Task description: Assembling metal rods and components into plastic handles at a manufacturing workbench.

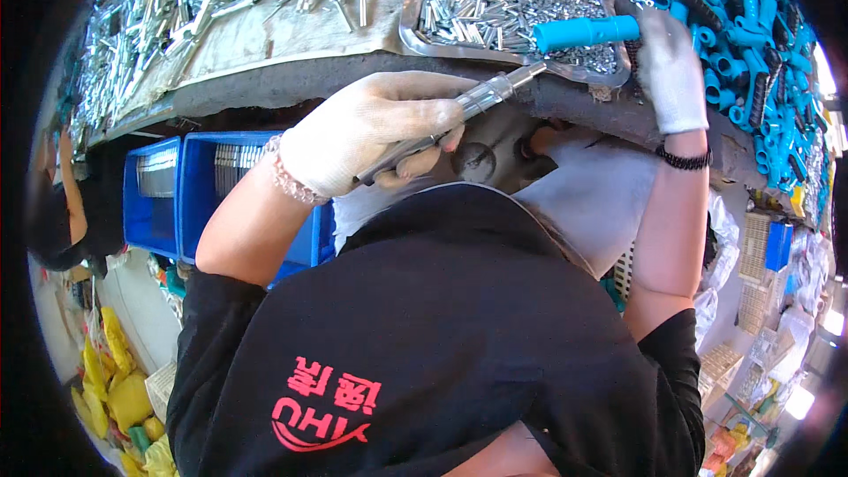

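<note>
My left hand (358, 128), in a white knit glove, is closed around a silver metal shaft (496, 93). The shaft slants up to the right and ends in a thin tip. Its lower end shows beneath the palm. My right hand (673, 75), also gloved, grips the right end of a teal plastic sleeve (579, 34). That sleeve lies nearly level, its free left end just above the shaft's tip, with a small gap appearing between them. Behind both pieces, a metal-rimmed tray (408, 18) holds many small silver pins. The right fingertips are partly hidden.
Loose metal shafts (212, 0) are heaped on the cloth-covered bench at far left. Teal and black plastic sleeves (742, 44) pile up at far right. Blue bins (181, 212) with metal parts stand below the bench at left. Another person's arm (71, 190) shows at the left edge.
</note>
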The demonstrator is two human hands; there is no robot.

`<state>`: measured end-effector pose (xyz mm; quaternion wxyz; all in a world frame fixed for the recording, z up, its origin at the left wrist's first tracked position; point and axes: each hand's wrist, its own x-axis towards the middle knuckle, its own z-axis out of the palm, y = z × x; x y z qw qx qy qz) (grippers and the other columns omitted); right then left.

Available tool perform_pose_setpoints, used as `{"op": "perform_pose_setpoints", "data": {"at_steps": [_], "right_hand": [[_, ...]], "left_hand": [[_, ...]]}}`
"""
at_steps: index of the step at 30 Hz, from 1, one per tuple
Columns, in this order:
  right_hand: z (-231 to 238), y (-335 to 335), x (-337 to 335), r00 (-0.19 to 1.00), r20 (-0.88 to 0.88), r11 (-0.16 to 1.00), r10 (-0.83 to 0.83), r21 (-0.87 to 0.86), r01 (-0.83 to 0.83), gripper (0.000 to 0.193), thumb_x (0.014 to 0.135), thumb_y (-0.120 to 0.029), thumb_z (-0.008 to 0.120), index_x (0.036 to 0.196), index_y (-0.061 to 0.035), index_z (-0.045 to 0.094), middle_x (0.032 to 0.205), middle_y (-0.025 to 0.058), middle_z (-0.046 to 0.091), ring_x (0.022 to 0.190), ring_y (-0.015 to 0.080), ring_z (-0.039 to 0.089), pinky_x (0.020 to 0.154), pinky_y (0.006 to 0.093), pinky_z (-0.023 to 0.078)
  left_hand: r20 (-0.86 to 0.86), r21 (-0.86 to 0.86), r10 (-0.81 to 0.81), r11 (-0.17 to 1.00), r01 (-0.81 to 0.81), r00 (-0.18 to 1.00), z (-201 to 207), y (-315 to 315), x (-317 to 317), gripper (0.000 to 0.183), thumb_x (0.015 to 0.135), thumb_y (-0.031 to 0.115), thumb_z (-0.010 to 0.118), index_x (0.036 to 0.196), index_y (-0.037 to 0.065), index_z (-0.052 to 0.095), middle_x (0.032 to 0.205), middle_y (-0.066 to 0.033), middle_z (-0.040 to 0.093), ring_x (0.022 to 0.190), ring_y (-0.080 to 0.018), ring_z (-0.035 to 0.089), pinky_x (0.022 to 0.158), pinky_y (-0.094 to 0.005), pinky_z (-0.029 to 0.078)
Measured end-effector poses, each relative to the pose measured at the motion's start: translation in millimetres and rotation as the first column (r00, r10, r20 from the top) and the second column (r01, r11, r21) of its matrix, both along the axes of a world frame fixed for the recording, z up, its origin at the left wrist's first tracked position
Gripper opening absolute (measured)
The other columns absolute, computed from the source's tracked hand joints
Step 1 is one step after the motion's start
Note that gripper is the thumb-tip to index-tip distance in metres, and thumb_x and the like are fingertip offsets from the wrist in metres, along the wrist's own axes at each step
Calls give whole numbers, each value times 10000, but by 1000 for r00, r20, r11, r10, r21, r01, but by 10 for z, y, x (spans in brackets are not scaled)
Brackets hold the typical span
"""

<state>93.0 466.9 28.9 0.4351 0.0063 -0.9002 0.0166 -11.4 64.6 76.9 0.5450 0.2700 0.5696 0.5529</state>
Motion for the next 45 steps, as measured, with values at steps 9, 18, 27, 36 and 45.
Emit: {"op": "perform_pose_setpoints", "data": {"at_steps": [9,18,27,36,45], "right_hand": [[78,-1943,465,855,-51,-411,516,-890,195,222,972,-216,639,1068,-16,641,776,10,579,569,44,444,486,196,321],[-162,-1929,528,867,-133,-466,480,-876,123,179,954,-164,679,1048,-12,666,765,-25,536,573,36,420,499,203,334],[-192,-1926,573,889,-122,-444,442,-891,99,167,954,-136,662,1043,5,663,657,-29,507,541,42,411,488,210,332],[-159,-1946,544,878,97,-167,470,-966,196,152,934,-125,680,995,14,684,680,-24,572,557,29,475,502,201,391],[-182,-1957,507,851,79,-141,518,-974,176,161,932,-137,696,998,10,690,673,-27,570,551,24,482,487,200,391]], "left_hand": [[-20,-180,-41,983,36,999,4,56,87,593,954,329,625,1403,-36,498,840,-33,560,514,-62,463,378,-203,318],[-62,-251,-117,963,98,991,-2,165,115,541,950,255,599,1383,-53,501,854,-58,579,511,-71,480,403,-211,358],[-566,-208,-184,975,77,803,-74,128,209,555,891,78,614,1429,49,479,931,-36,598,675,-57,507,593,-221,436],[-671,-113,-94,993,24,735,-154,69,217,500,822,43,699,1297,69,543,919,-47,614,789,-113,561,735,-275,491],[-665,-142,-81,990,-19,742,-151,99,215,398,795,111,746,1170,45,628,897,-45,638,817,-119,588,772,-288,506]]}}
